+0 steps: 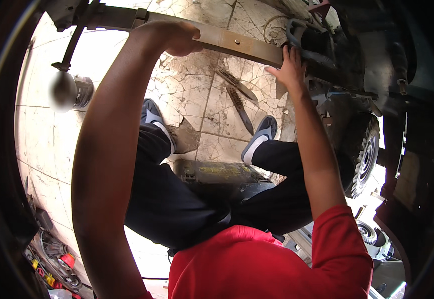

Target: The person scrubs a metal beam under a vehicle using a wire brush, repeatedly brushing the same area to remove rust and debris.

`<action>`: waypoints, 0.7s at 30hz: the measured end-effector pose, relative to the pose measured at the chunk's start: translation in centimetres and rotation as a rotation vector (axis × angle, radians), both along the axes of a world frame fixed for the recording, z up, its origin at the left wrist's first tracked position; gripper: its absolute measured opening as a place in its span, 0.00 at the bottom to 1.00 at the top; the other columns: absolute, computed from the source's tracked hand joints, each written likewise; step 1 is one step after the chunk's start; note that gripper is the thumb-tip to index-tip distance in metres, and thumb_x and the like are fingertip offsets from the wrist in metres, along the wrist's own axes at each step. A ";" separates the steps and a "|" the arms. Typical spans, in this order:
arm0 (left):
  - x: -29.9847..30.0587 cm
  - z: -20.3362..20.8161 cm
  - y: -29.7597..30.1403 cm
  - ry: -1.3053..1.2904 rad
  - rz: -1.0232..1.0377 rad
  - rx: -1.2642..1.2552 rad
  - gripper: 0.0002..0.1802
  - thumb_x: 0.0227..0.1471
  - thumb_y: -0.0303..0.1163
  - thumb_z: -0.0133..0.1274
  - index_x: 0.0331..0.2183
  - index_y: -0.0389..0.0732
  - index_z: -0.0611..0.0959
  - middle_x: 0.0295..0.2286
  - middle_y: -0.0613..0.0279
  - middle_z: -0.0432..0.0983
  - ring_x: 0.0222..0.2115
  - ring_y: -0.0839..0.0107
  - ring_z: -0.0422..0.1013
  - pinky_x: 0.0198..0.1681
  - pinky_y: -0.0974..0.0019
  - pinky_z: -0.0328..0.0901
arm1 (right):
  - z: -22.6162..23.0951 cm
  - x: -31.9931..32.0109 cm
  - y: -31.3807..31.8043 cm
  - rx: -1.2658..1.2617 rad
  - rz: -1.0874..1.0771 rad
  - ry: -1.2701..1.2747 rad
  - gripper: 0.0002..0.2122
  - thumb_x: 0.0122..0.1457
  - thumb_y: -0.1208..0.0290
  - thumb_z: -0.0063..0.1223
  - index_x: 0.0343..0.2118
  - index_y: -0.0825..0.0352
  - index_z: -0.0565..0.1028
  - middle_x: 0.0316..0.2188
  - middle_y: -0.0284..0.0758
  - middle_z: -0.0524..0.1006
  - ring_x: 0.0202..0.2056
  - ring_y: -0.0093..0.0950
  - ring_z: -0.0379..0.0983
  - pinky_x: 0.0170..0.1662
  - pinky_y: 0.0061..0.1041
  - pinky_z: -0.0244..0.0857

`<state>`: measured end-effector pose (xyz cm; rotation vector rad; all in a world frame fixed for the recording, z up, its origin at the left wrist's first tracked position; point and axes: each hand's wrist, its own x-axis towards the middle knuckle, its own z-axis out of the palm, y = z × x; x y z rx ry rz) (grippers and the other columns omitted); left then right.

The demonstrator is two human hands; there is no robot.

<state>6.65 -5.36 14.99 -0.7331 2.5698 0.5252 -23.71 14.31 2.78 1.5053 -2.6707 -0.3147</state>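
Observation:
A long metal bar [217, 38] runs across the top of the view. Its middle stretch is pale beige with a small hole, and both ends are dark. My left hand [179, 39] lies over the bar left of that hole, its fingers curled down onto it. Near the bar's right end, my right hand [291, 67] touches it with the fingers stretched and spread. Two wire brushes lie on the floor below the bar, one slanting [238, 83] and the other [240, 110] closer to my right foot.
I sit with knees apart over a dark, worn case [219, 172] on cracked floor tiles [192, 82]. Dark vehicle parts crowd the right, with a treaded wheel [366, 157] below them. A round can [82, 92] stands at the left. Cables and tools [57, 259] lie lower left.

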 end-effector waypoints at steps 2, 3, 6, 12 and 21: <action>-0.2 0.6 0.4 0.005 0.057 0.072 0.26 0.61 0.48 0.47 0.54 0.41 0.73 0.40 0.50 0.79 0.37 0.59 0.78 0.42 0.57 0.71 | -1.1 1.4 2.9 -0.068 0.061 0.009 0.54 0.40 0.37 0.64 0.67 0.62 0.52 0.67 0.47 0.50 0.68 0.41 0.44 0.62 0.57 0.49; -0.5 0.5 0.4 0.034 0.028 0.045 0.26 0.61 0.48 0.47 0.54 0.41 0.74 0.40 0.50 0.79 0.36 0.59 0.78 0.42 0.58 0.71 | -1.9 1.4 4.5 -0.127 0.116 0.014 0.54 0.39 0.39 0.67 0.67 0.61 0.52 0.67 0.47 0.50 0.68 0.42 0.44 0.62 0.58 0.48; -1.2 -0.2 0.2 0.093 -0.028 -0.021 0.26 0.61 0.49 0.47 0.53 0.41 0.74 0.39 0.50 0.80 0.35 0.60 0.78 0.41 0.59 0.71 | -1.0 -0.3 4.9 0.002 0.114 0.100 0.55 0.39 0.38 0.66 0.67 0.63 0.51 0.67 0.48 0.50 0.68 0.44 0.45 0.61 0.59 0.48; 0.5 -3.9 -2.5 0.131 -0.178 -0.037 0.26 0.61 0.48 0.48 0.55 0.43 0.73 0.40 0.49 0.79 0.36 0.62 0.77 0.38 0.59 0.71 | -1.6 -2.5 2.4 -0.038 0.090 0.101 0.55 0.35 0.42 0.71 0.66 0.59 0.53 0.67 0.45 0.52 0.67 0.41 0.47 0.61 0.62 0.47; -2.5 -1.4 1.0 0.064 -0.077 0.060 0.26 0.62 0.47 0.47 0.55 0.42 0.72 0.41 0.48 0.79 0.39 0.56 0.76 0.42 0.54 0.69 | 0.7 -3.3 4.0 -0.013 0.018 0.129 0.57 0.34 0.43 0.72 0.67 0.58 0.52 0.67 0.46 0.50 0.68 0.42 0.45 0.63 0.61 0.46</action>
